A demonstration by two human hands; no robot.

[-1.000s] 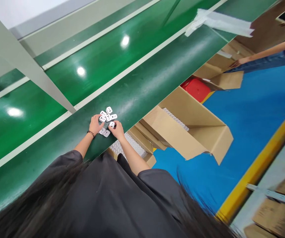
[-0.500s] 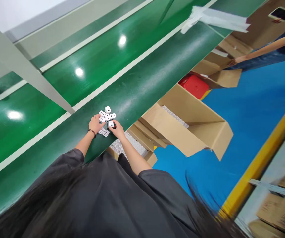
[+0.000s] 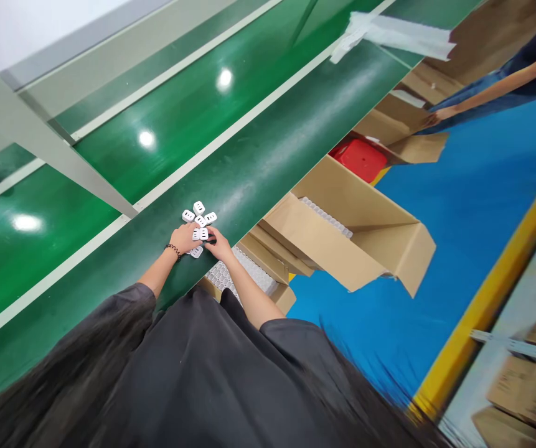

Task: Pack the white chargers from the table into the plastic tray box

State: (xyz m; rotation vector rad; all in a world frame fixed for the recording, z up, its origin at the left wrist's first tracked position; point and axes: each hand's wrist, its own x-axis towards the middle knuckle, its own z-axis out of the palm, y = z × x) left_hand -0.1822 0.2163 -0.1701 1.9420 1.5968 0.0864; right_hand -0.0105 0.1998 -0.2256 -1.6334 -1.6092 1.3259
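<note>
My left hand [image 3: 185,239] is closed on a small white charger [image 3: 195,234] with dark port slots. Its fingertips come from the left side, over the green bench. My right hand [image 3: 220,244] pinches a second white charger [image 3: 203,234] between thumb and fingers. The two held chargers sit side by side, seemingly touching. Just beyond the hands lie several loose chargers [image 3: 198,208] on the green surface [image 3: 258,168]. Nearer my body, another charger [image 3: 196,252] lies below the held pair, with one beside it partly hidden by my left hand.
Below the bench edge, a carton [image 3: 253,270] holds rows of white pieces. To its right stands a larger open carton [image 3: 375,211] with its flaps out. A red plastic item [image 3: 361,160] lies behind it. A co-worker's arm [image 3: 492,93] reaches toward cartons farther off. White sheeting [image 3: 389,34] lies on the bench.
My left hand has moved right with a charger, which now meets the one in my right hand. The view has shifted slightly, and the co-worker's phone has left the picture.
</note>
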